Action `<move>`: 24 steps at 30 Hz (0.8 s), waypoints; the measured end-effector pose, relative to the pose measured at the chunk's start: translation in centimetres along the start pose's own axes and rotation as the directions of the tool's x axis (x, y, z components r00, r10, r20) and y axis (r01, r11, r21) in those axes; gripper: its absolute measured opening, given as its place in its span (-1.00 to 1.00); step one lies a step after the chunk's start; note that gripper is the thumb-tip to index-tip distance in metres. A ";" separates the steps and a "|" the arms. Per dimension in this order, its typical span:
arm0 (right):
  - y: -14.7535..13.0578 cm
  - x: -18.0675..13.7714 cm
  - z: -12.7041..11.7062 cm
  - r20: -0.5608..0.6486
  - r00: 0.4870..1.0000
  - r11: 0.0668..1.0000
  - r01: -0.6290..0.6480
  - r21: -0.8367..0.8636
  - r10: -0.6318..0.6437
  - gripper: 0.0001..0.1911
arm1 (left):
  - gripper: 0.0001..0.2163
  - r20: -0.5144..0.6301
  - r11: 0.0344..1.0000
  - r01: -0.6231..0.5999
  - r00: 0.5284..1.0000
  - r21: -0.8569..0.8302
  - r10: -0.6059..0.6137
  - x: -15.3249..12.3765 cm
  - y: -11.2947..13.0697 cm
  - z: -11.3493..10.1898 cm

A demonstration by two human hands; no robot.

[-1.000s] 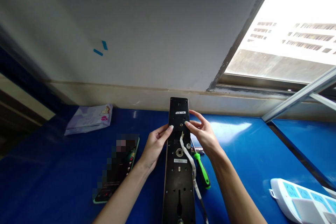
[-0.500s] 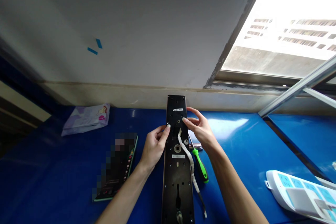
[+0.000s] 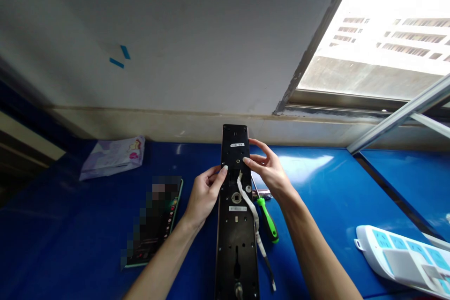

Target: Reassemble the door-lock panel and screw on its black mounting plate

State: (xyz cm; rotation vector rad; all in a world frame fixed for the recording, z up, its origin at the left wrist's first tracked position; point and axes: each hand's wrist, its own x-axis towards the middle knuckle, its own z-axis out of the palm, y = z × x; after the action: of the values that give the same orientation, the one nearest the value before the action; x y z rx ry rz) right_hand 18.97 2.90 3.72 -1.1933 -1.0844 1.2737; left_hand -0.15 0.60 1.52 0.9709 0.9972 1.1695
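Observation:
A long black door-lock panel lies lengthwise on the blue table, its back side up with holes and small white labels. A white ribbon cable runs out of its middle and trails down its right side. My left hand grips the panel's left edge near the top, fingers curled on it. My right hand holds the right edge opposite, thumb pressed on the panel's face beside the cable's root.
A green-handled screwdriver lies just right of the panel, under my right wrist. A phone lies to the left, a purple packet at the back left. A white power strip sits at the right. Wall and window are behind.
Both hands stay on the panel's upper edges. The view has shifted slightly; the panel and hands have hardly moved.

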 end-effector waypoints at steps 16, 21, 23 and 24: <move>0.3 -0.1 0.2 -0.044 0.998 0.999 0.049 -0.019 -0.050 -0.26 | -0.46 -0.014 0.998 -0.057 0.998 0.020 0.057 0.9 -0.2 0.4; 0.6 -0.2 0.3 -0.038 0.997 0.995 0.062 -0.077 -0.065 -0.29 | -0.48 -0.018 0.999 -0.050 0.999 0.006 0.050 0.8 -0.2 0.5; 0.8 -0.3 0.3 -0.050 0.996 0.989 0.072 -0.128 -0.079 -0.31 | -0.48 -0.019 0.999 -0.042 0.999 0.002 0.042 0.7 -0.1 0.6; 0.8 -0.4 0.2 -0.063 0.994 0.983 0.076 -0.164 -0.088 -0.33 | -0.48 -0.019 0.999 -0.039 0.999 0.000 0.039 0.7 -0.1 0.6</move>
State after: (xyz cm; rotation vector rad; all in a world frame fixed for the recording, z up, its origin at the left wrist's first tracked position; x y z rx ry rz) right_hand 18.71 2.46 3.00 -1.2909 -1.1910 1.0894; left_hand 0.51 1.23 1.51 0.9846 0.9973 1.2126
